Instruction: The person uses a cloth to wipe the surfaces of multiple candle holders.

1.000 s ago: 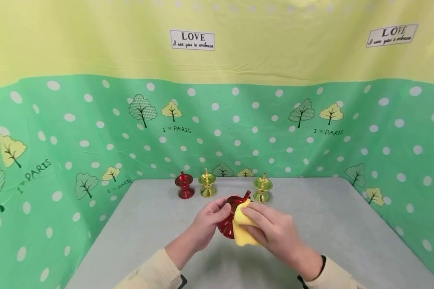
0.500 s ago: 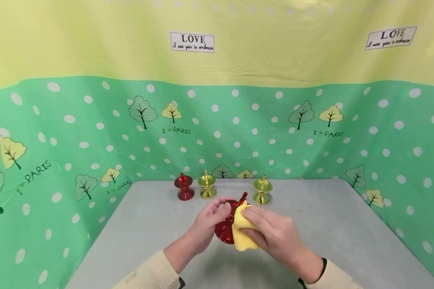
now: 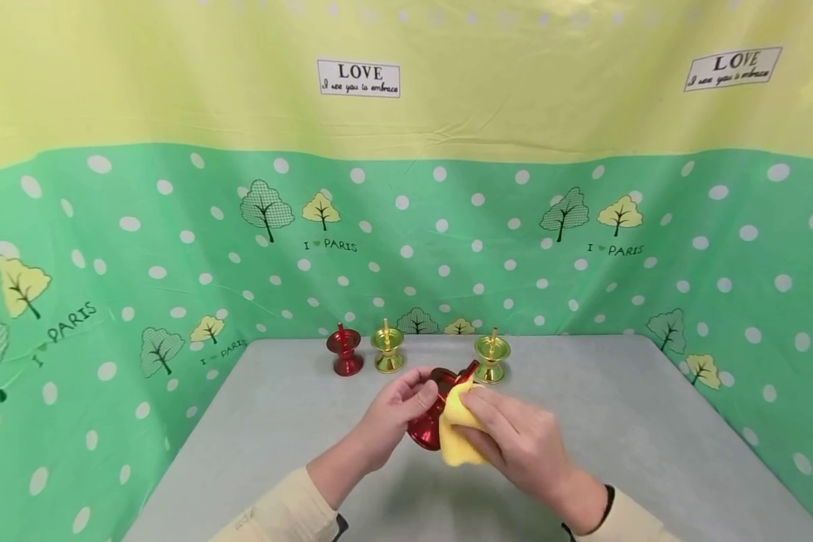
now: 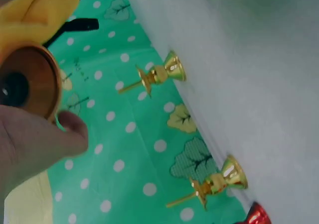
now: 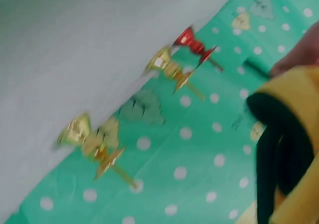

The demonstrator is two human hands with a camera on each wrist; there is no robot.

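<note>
My left hand (image 3: 389, 421) grips a red candle holder (image 3: 424, 433) by its side, thumb on the near face, above the grey table. The holder leans, its spike pointing up and to the right. My right hand (image 3: 525, 440) pinches a yellow cloth (image 3: 462, 440) against the holder's right side, wrapped close below the spike. Part of the bowl and stem is hidden behind cloth and fingers. In the left wrist view the holder's round hollow base (image 4: 44, 82) shows, looking brownish there. The folded cloth (image 5: 294, 92) fills the right side of the right wrist view.
Along the back of the grey table (image 3: 278, 421) stand a red candle holder (image 3: 347, 364), a gold candle holder (image 3: 389, 360) beside it, and another gold candle holder (image 3: 491, 369) farther right, just beyond the hands. A green and yellow printed curtain (image 3: 440, 248) encloses the table.
Over the last second the held candle holder dips slightly, then rises again, and its spike swings to the right. The cloth shifts with it. Both hands keep their hold.
</note>
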